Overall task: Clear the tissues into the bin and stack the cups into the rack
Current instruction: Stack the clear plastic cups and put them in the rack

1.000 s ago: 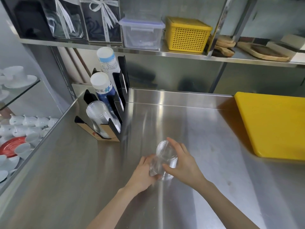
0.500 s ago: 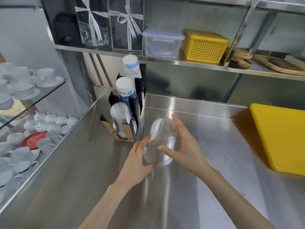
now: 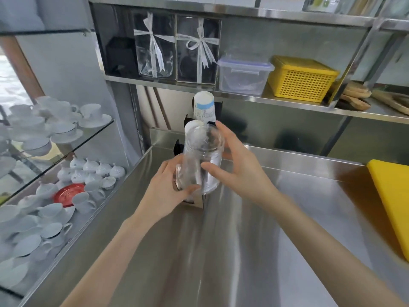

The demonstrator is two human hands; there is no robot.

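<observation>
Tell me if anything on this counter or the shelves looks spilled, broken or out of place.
Nothing stands out. Both hands, left and right, hold a stack of clear plastic cups in front of the black cup rack, where paper cups sit. No spill shows on the steel counter.

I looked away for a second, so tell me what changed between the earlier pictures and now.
Both hands carried the clear plastic cups up off the steel counter and toward the black cup rack, where they now sit in front of its slots. The left hand still grips the lower end, the right hand the side. The paper cups in the rack and the yellow cutting board stayed put.
</observation>
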